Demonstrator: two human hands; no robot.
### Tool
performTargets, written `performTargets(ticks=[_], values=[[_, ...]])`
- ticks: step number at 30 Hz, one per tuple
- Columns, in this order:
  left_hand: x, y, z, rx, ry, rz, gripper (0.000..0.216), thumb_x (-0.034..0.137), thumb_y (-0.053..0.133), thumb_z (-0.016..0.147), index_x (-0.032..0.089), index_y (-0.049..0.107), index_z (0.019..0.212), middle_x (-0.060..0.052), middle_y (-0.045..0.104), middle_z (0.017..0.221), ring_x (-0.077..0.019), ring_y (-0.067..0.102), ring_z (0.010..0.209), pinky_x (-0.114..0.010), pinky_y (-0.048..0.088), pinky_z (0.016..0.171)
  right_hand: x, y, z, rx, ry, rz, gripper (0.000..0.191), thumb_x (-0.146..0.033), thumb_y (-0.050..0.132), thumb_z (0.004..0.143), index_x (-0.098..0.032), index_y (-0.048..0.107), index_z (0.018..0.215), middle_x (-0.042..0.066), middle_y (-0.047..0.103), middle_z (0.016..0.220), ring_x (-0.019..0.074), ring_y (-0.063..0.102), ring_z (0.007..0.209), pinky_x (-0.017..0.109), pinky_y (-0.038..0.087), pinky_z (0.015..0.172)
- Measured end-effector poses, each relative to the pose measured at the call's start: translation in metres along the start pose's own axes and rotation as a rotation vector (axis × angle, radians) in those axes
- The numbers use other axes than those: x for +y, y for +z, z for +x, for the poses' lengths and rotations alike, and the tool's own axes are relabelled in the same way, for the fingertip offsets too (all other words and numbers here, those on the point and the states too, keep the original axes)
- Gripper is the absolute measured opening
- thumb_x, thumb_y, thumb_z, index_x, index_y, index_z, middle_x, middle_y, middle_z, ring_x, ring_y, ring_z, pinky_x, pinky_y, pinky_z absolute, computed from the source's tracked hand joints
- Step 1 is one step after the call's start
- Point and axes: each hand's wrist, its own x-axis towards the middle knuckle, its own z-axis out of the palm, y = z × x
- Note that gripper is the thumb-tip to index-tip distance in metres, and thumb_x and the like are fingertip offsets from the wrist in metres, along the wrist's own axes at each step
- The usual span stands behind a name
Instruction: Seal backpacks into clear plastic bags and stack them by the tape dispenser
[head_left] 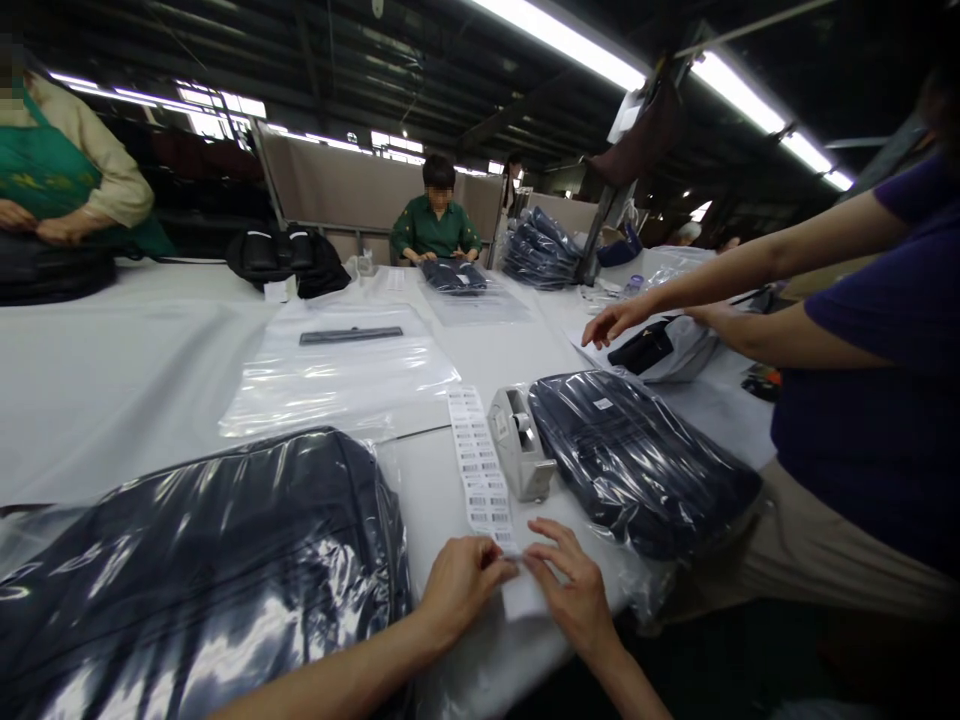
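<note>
A white strip of barcode labels [480, 465] lies along the table, its near end bent down between my hands. My left hand [463, 585] pinches the left edge of that end between thumb and forefinger. At the right edge, my right hand [574, 590] has its thumb and forefinger close together on the strip, the other fingers stretched out. A pale tape dispenser [519, 445] stands just right of the labels. Left of my hands lies a dark bag in clear plastic [225, 560]; another plastic-wrapped dark bag [637, 460] is on the right.
Clear plastic bags [345, 375] lie flat ahead, with a dark strip [351, 336] on top. A co-worker's arms [720, 270] reach in from the right over a bag. Two other people work across the table. Wrapped bags [541, 248] are piled at the back.
</note>
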Motion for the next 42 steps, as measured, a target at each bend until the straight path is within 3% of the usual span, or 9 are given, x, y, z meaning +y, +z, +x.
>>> performTargets(ticks=[3, 7, 9, 12, 17, 20, 27, 34, 42], values=[[0.005, 0.001, -0.01, -0.055, -0.039, 0.067, 0.037, 0.051, 0.06, 0.073, 0.014, 0.068, 0.072, -0.005, 0.063, 0.064, -0.0202, 0.057, 0.062, -0.026, 0.036, 0.056, -0.012, -0.015, 0.005, 0.197, 0.183, 0.141, 0.02, -0.04, 0.061, 0.078, -0.022, 0.068, 0.083, 0.008, 0.064, 0.109, 0.0261, 0.057, 0.104, 0.041, 0.044, 0.093], [0.026, -0.026, -0.042, -0.096, 0.05, 0.121, 0.059, 0.06, 0.055, 0.076, 0.024, 0.054, 0.123, -0.007, 0.068, 0.088, -0.0262, 0.061, 0.081, -0.03, 0.043, 0.066, -0.032, -0.025, 0.024, 0.33, 0.463, 0.505, 0.041, -0.047, 0.073, 0.064, -0.02, 0.063, 0.094, 0.005, 0.068, 0.092, 0.0198, 0.062, 0.082, 0.028, 0.051, 0.069], [0.036, -0.058, -0.064, -0.077, 0.161, 0.18, 0.06, 0.058, 0.046, 0.084, 0.027, 0.04, 0.135, -0.008, 0.067, 0.099, -0.0271, 0.061, 0.09, -0.033, 0.045, 0.072, -0.047, -0.014, 0.035, 0.232, 0.515, 0.643, 0.043, -0.044, 0.079, 0.057, -0.019, 0.063, 0.089, 0.004, 0.068, 0.082, 0.0178, 0.062, 0.076, 0.025, 0.05, 0.066], [0.034, -0.123, -0.114, 0.067, 0.273, 0.334, 0.039, 0.042, 0.036, 0.093, 0.026, 0.049, 0.127, -0.007, 0.065, 0.107, -0.0231, 0.059, 0.097, -0.034, 0.043, 0.085, -0.085, 0.022, 0.047, -0.035, 0.555, 0.664, 0.044, -0.044, 0.08, 0.054, -0.016, 0.065, 0.084, 0.005, 0.068, 0.075, 0.0193, 0.061, 0.069, 0.028, 0.05, 0.062], [-0.023, -0.203, -0.199, 0.272, 0.146, 0.675, 0.044, 0.038, 0.048, 0.089, 0.029, 0.042, 0.132, -0.007, 0.036, 0.143, -0.0356, 0.021, 0.133, -0.062, 0.015, 0.105, -0.165, 0.109, 0.058, -0.375, 0.309, 0.484, 0.037, -0.047, 0.072, 0.062, -0.013, 0.068, 0.075, 0.002, 0.063, 0.064, 0.0142, 0.053, 0.063, 0.024, 0.041, 0.058], [-0.049, -0.209, -0.223, 0.114, 0.122, 0.664, 0.062, 0.053, 0.05, 0.084, 0.036, 0.027, 0.139, -0.005, 0.019, 0.15, -0.0419, 0.005, 0.135, -0.072, 0.007, 0.1, -0.199, 0.165, 0.067, -0.586, 0.278, 0.495, 0.034, -0.046, 0.068, 0.067, -0.013, 0.066, 0.076, 0.0, 0.06, 0.06, 0.0107, 0.049, 0.055, 0.023, 0.036, 0.053], [-0.073, -0.185, -0.22, -0.074, 0.244, 0.468, 0.06, 0.062, 0.041, 0.084, 0.036, 0.032, 0.138, -0.01, 0.027, 0.147, -0.0504, 0.015, 0.13, -0.081, 0.007, 0.09, -0.221, 0.258, 0.082, -0.773, 0.281, 0.318, 0.019, -0.031, 0.064, 0.068, -0.013, 0.064, 0.063, -0.001, 0.058, 0.053, 0.0081, 0.046, 0.048, 0.021, 0.033, 0.049], [-0.105, -0.169, -0.209, -0.018, 0.279, 0.487, 0.041, 0.041, 0.034, 0.093, 0.039, 0.036, 0.134, -0.007, 0.028, 0.146, -0.0502, 0.02, 0.128, -0.082, 0.013, 0.087, -0.213, 0.288, 0.087, -0.83, 0.297, 0.146, 0.016, -0.02, 0.062, 0.069, -0.012, 0.063, 0.055, -0.003, 0.054, 0.044, 0.0068, 0.043, 0.042, 0.019, 0.032, 0.044], [-0.104, -0.228, -0.195, 0.24, 0.038, 0.706, 0.067, 0.049, 0.048, 0.087, 0.018, 0.025, 0.142, -0.011, 0.018, 0.15, -0.0356, 0.007, 0.137, -0.065, 0.005, 0.106, -0.192, 0.304, 0.091, -0.831, 0.221, -0.037, 0.016, -0.021, 0.059, 0.072, -0.012, 0.068, 0.063, 0.0, 0.06, 0.05, 0.009, 0.051, 0.046, 0.019, 0.037, 0.048]])
